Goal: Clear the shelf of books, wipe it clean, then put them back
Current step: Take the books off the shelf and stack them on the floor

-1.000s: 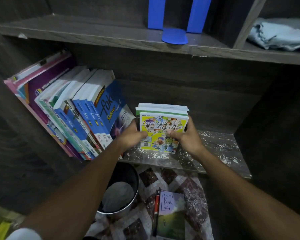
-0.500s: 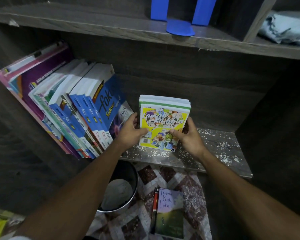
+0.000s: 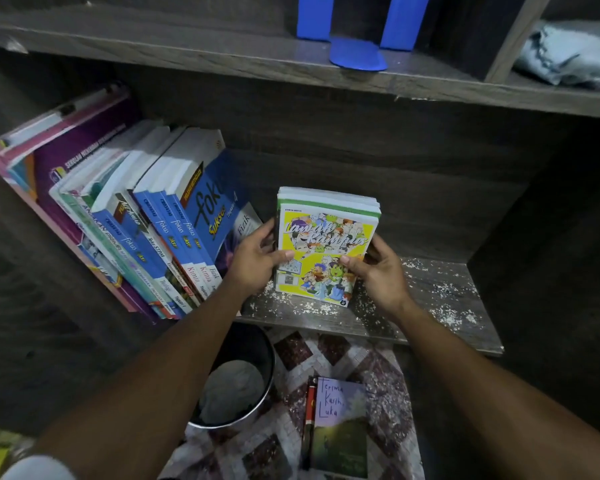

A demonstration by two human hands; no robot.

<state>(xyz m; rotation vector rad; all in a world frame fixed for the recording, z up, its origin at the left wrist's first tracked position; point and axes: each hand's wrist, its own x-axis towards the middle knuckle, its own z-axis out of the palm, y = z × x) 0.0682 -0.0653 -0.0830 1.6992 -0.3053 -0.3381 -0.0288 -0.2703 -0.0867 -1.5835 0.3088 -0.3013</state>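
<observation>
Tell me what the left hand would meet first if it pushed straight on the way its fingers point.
The left hand points up and right, into the comic book stack it holds by the left edge, so that stack comes first. Beyond it is the right hand, though depth is unclear.

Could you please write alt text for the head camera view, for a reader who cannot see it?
A left hand and a right hand grip a small stack of comic books upright at a debris-speckled shelf. Leaning textbooks fill its left side; a bin and a book sit on the floor below.
</observation>
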